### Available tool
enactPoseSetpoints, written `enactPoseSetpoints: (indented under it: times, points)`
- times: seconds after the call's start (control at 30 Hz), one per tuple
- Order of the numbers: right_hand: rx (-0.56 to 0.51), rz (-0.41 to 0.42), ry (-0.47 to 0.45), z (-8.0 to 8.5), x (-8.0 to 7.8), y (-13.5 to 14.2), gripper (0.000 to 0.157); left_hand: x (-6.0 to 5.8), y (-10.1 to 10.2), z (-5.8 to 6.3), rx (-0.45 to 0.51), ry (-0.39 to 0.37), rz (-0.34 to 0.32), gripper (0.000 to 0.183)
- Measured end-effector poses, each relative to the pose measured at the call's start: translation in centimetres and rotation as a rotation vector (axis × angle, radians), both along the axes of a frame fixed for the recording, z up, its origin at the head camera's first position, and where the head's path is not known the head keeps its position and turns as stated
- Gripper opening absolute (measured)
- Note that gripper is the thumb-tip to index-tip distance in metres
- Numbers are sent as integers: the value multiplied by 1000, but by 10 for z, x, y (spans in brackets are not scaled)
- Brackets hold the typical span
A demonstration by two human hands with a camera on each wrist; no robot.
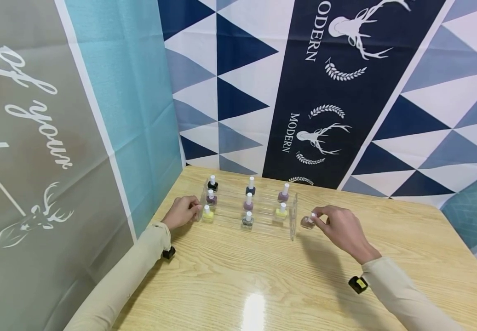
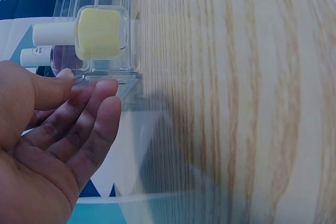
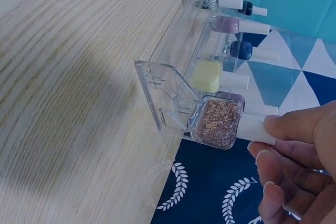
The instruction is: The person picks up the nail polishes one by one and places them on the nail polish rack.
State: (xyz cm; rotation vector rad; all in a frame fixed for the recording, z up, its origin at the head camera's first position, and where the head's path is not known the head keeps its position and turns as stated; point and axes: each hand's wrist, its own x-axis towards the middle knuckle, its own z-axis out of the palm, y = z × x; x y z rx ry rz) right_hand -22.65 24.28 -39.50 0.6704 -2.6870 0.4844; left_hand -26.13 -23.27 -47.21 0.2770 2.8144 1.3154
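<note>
A clear stepped display rack (image 1: 226,220) stands on the table with nail polish bottles in three tiers. At its left end, my left hand (image 1: 182,212) holds the side panel between thumb and fingertips, close to a yellow bottle (image 2: 100,32). My right hand (image 1: 341,228) pinches the white cap of a glittery rose-brown nail polish bottle (image 3: 216,121) between thumb and fingers. This bottle is tilted, just outside the rack's right side panel (image 1: 293,218). In the right wrist view it overlaps the panel and partly hides a purple bottle behind it.
On the rack stand a black bottle (image 1: 212,184), a dark blue one (image 1: 250,188), purple ones such as this middle bottle (image 1: 248,203), a silver-flecked one (image 1: 247,221) and another yellow one (image 1: 281,211). The wooden table (image 1: 205,276) meets patterned fabric (image 1: 238,92) behind the rack.
</note>
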Motion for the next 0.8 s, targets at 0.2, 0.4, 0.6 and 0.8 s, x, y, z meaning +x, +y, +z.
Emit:
enactPoseSetpoints:
  times: [0.2, 0.4, 0.6, 0.8]
  points:
    - [-2, 2, -14, 0, 0, -5, 9, 1, -1, 1, 2, -2, -1, 15]
    - [-9, 13, 10, 3, 0, -8, 6, -2, 0, 0, 24, -13, 0, 16]
    - [-13, 16, 13, 6, 0, -12, 5, -4, 0, 0, 8, -2, -3, 15]
    - [-23, 23, -3, 5, 1, -17, 4, -2, 0, -3, 0, 6, -4, 15]
